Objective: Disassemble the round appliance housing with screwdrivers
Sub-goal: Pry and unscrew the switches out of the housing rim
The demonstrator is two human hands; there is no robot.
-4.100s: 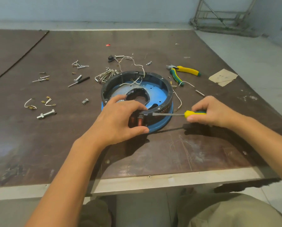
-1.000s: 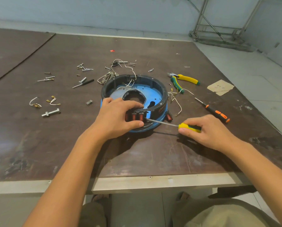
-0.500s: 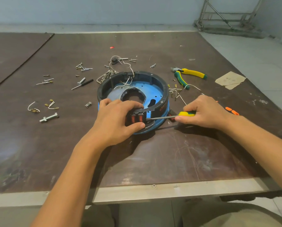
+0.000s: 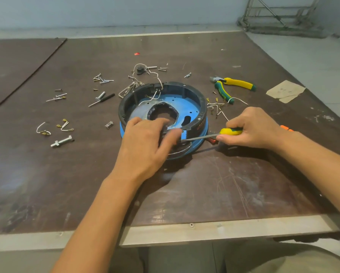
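- The dark, scratched tabletop [image 4: 204,184] has a pale metal strip along its near edge.
- The left hand [image 4: 145,142] lies over the near rim of the round housing [image 4: 184,85], at about 6 o'clock on the ring. Its fingers curl over the rim into the inside and its thumb presses the outer wall, so it grips the rim.
- The right hand [image 4: 252,129] is closed round the yellow handle of the screwdriver [image 4: 231,131], forefinger and thumb pinching the handle's front end.
- The screwdriver's long axis runs almost level across the view. The handle is out at 3 o'clock and the shaft points toward 9 o'clock. Its tip meets the housing's near rim at about 5 o'clock, right beside the left thumb.
- The housing lies flat near the middle of the tabletop, open side up: a black ring wall on a blue plate with a dark hole in the centre. White wires trail over its far rim at 12 o'clock.
- A bolt [image 4: 61,141] and short wire pieces with brass terminals [image 4: 54,128] lie well apart from the housing at 9 o'clock.
- An orange tool handle [image 4: 285,128] peeks out behind the right wrist.
- Yellow-and-green pliers [image 4: 234,83] lie at 2 o'clock, with a paper scrap [image 4: 285,90] beyond them.
- Loose screws [image 4: 102,79] are scattered at 10 to 11 o'clock.
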